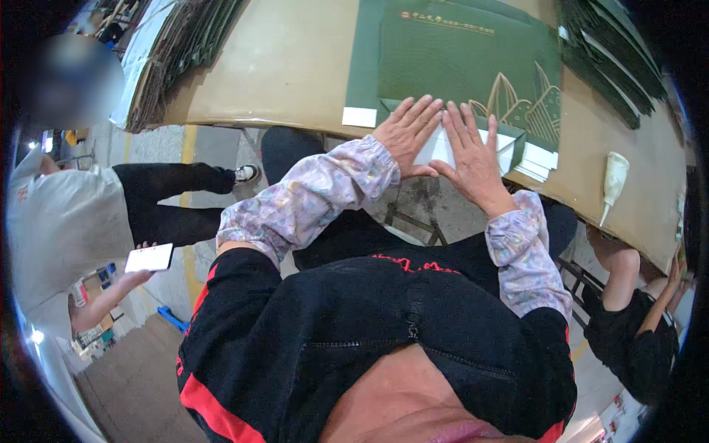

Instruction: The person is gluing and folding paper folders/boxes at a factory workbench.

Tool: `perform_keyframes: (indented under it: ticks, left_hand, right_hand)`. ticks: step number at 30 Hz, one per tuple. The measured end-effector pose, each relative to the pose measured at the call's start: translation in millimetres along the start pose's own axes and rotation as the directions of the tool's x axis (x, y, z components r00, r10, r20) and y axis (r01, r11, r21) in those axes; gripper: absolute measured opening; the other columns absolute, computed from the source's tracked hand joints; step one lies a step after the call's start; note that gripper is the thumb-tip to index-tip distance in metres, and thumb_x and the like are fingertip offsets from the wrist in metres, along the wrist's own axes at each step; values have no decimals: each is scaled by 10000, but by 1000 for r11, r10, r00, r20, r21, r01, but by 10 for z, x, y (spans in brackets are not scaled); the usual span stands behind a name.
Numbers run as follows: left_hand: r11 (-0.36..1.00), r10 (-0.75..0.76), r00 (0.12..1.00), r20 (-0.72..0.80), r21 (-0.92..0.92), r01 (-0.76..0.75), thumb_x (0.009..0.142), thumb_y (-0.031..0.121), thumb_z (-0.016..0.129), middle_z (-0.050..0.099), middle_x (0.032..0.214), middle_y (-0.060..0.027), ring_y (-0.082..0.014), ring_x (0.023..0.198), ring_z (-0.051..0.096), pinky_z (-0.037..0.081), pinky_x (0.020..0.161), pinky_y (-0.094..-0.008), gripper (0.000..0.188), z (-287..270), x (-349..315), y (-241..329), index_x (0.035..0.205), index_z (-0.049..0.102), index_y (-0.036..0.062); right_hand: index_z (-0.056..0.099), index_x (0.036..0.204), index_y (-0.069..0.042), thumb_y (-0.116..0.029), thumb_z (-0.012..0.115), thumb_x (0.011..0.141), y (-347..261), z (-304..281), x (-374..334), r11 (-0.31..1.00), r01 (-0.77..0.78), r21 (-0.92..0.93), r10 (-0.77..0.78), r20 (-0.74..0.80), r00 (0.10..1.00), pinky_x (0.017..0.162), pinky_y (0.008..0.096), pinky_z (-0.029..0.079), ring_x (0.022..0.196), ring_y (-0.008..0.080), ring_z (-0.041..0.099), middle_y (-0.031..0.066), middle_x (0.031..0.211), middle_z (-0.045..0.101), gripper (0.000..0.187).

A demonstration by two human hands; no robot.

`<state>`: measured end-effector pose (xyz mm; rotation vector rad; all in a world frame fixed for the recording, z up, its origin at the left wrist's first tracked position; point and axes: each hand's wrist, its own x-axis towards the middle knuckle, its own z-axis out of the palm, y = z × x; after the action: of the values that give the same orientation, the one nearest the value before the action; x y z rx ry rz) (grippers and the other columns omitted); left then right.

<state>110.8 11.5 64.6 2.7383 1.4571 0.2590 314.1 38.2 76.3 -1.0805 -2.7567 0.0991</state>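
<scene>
A flat green cardboard box blank (465,66) with gold leaf drawings lies on the brown table (295,66) in front of me. Its near flap shows a white inner side (437,150) at the table's edge. My left hand (406,133) lies flat on that flap with fingers spread. My right hand (473,155) presses beside it, fingers together and pointing away from me. Both hands rest on the card and neither grips anything. I wear patterned sleeve covers over a black jacket.
A stack of green blanks (613,59) lies at the far right of the table, and brown corrugated sheets (177,52) at the far left. A white glue bottle (611,181) lies near the right edge. A seated person at left holds a phone (149,258). Another person (635,325) sits at right.
</scene>
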Motion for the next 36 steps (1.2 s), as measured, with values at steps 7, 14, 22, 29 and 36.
perform_keyframes:
  ticks: [7,14,22,29,36]
  left_hand:
    - [997,-68,997,47,-31,69,752,745,486,195,1516,-208,-347,1425,131,124,1160,-461,1052,-98,-193,-103,1410,281,-50]
    - [974,-220,974,47,-43,222,725,719,578,166,1531,-186,-342,1429,119,143,1157,-460,1075,-193,-424,-186,1448,235,1]
    - [978,-187,973,139,-65,198,639,685,687,107,1545,-172,-356,1432,79,119,1158,-484,1154,-279,-437,-215,1474,191,61]
    - [987,-158,981,-114,-47,154,747,353,714,187,1514,-217,-395,1412,157,135,1145,-520,814,-46,-420,-198,1431,336,125]
    - [991,-131,991,-15,22,132,740,330,692,181,1535,-131,-320,1429,141,111,1147,-529,830,-55,-365,-128,1401,321,-8]
  right_hand:
    - [293,1442,-34,-541,585,789,260,-180,-154,999,17,34,-19,59,998,1152,456,133,1417,230,212,96,1525,254,877]
    - [263,1452,-26,-525,578,795,489,-231,-426,999,-53,-6,53,35,998,1161,412,158,1419,242,202,106,1530,235,883]
    - [250,1452,-24,-356,769,625,557,-355,-581,994,-52,92,47,53,997,1153,433,196,1418,261,205,105,1532,225,1032]
    - [319,1427,-30,-95,695,670,606,-257,-595,999,-29,-42,29,4,1000,1149,443,213,1403,256,253,103,1511,282,847]
    - [420,1366,-7,33,490,741,535,-139,-634,986,-56,-159,36,-126,991,1119,408,298,1333,265,384,111,1444,398,629]
